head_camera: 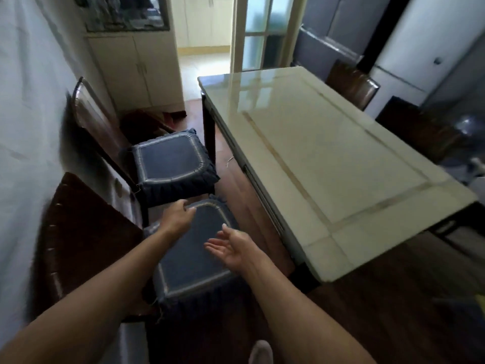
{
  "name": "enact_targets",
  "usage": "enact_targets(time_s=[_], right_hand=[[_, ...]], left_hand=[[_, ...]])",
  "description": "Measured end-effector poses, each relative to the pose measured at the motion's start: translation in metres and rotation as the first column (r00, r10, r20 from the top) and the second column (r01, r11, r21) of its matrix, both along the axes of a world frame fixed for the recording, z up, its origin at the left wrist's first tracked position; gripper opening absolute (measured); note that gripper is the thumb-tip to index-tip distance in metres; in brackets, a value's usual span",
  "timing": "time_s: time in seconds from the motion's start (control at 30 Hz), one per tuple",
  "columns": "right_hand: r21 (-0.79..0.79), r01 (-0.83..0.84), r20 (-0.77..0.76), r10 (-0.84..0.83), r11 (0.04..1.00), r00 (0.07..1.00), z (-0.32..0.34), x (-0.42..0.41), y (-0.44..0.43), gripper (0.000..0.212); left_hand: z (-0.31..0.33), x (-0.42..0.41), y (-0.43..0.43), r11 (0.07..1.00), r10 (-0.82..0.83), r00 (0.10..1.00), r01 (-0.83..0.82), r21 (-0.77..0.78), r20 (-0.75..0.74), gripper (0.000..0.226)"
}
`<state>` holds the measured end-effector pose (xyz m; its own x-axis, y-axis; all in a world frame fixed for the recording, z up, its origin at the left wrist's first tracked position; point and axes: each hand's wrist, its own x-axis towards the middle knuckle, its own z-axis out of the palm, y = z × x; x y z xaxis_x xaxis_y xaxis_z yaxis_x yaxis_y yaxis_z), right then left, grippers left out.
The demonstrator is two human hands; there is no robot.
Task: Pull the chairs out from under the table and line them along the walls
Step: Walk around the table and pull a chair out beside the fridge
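1. The table (pixel 341 164), a glossy cream rectangle on dark legs, fills the right.
2. Two dark wooden chairs stand along the left wall: the far chair (pixel 105 132) and the near chair (pixel 86 240), each with a square padded blue cushion.
3. A third chair (pixel 351 84) sits at the table's far side.
4. The left hand (pixel 178 219) rests loosely on the near cushion (pixel 194 256), grasping nothing.
5. The right hand (pixel 233 248) hovers palm-up, fingers spread, empty.

A cream cabinet (pixel 131 67) stands against the far wall; right of it, an open doorway (pixel 204 48), then a glass-paned door (pixel 259 35).
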<state>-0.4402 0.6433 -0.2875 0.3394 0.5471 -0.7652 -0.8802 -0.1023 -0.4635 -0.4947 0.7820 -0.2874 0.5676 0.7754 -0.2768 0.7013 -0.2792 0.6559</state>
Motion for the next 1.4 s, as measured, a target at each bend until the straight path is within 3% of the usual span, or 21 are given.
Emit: enact_targets(time_s=[0.13,0.33,0.47,0.6,0.8,1.13,1.4], right_hand=[[-0.043,0.113,0.091,-0.109,0.993,0.99,0.014,0.052,-0.075,0.026],[-0.033,0.316,0.177,-0.306,0.948,0.936,0.031,0.131,-0.193,0.026],[-0.039,0.38,0.204,-0.365,0.924,0.908,0.04,0.169,-0.249,0.031],[-0.004,0.449,0.253,-0.433,0.894,0.865,0.047,0.236,-0.327,0.051],[0.001,0.52,0.286,-0.499,0.854,0.818,0.061,0.315,-0.408,0.047],[0.038,0.522,0.347,-0.501,0.852,0.793,0.067,0.432,-0.47,0.06],[0.001,0.511,0.374,-0.475,0.859,0.797,0.065,0.574,-0.505,0.059]], left_hand=[[-0.003,0.058,-0.069,0.981,-0.127,0.983,0.144,-0.129,0.129,0.028],[0.01,0.161,-0.177,0.911,-0.315,0.928,0.355,-0.211,0.201,0.029],[0.016,0.216,-0.231,0.866,-0.297,0.925,0.365,-0.34,0.236,0.033],[0.038,0.287,-0.32,0.829,-0.302,0.9,0.41,-0.379,0.314,0.029],[0.057,0.37,-0.414,0.769,-0.282,0.881,0.444,-0.459,0.38,0.03],[0.073,0.479,-0.472,0.744,-0.266,0.882,0.444,-0.499,0.389,0.014],[0.066,0.62,-0.501,0.728,-0.223,0.876,0.441,-0.525,0.427,0.024]])
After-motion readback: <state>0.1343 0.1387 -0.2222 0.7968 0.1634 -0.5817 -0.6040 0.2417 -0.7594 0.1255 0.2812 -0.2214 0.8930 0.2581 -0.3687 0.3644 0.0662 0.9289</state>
